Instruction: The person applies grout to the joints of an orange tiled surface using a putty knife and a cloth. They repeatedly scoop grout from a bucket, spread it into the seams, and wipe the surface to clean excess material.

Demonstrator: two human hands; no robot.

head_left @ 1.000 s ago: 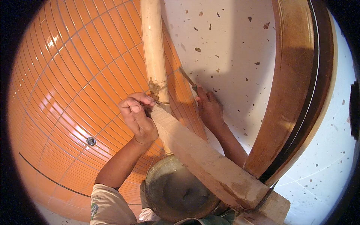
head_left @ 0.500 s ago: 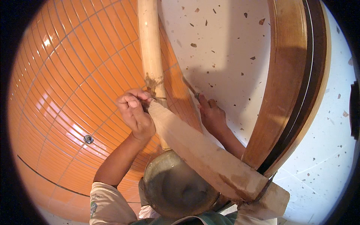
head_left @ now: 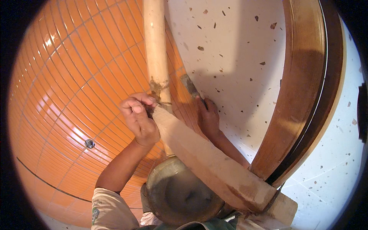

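Observation:
My left hand point(head_left: 140, 117) is closed, fingertips pinched together where the narrow end of a wooden board point(head_left: 207, 159) meets an upright pale wooden pole point(head_left: 156, 46). Whatever lies between those fingers is hidden. Just beside them, a dark tie point(head_left: 165, 102) rings the pole. Beyond the board, my right hand point(head_left: 209, 117) grips a scraper-like tool point(head_left: 188, 85) by its dark handle. Its flat grey blade points up and to the left, over the edge between the orange tiles and the speckled surface.
Glossy orange tiles point(head_left: 76, 96) with a small metal fitting point(head_left: 89, 143) fill the left. A curved brown wooden panel point(head_left: 297, 84) stands at right before a white speckled surface point(head_left: 234, 34). Below the board is a round grey vessel point(head_left: 172, 209).
My right hand has shifted slightly left, and the scraper has turned from nearly edge-on to show its flat blade. My left hand keeps its place at the board's end.

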